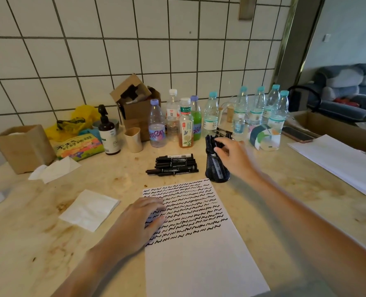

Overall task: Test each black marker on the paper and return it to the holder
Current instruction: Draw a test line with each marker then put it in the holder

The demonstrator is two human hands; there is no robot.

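Head view is showing us the whole scene, as we are looking down at a stained beige counter [274, 189] against a tiled wall. Our left hand [139, 224] is lying flat, with straight fingers, on the left edge of the paper [199, 254], and it is gripping nothing. The upper half of the paper is carrying many rows of black wavy lines; the lower half is blank. Our right hand [233, 155] is reaching to the top of the black mesh holder [217, 168], which is standing just behind the paper's far right corner. Its fingers are curling around the ends of the markers in the holder [212, 142], but the hand is blurred, so we cannot tell if it is really pinching one. A pile of black markers [173, 165] is lying on the counter just left of the holder, near the far edge of the paper. Behind them a row of plastic bottles [212, 114] is standing, with an open cardboard box [135, 103] and a brown pump bottle [108, 131]. A folded napkin [90, 209] is lying left of our left hand.
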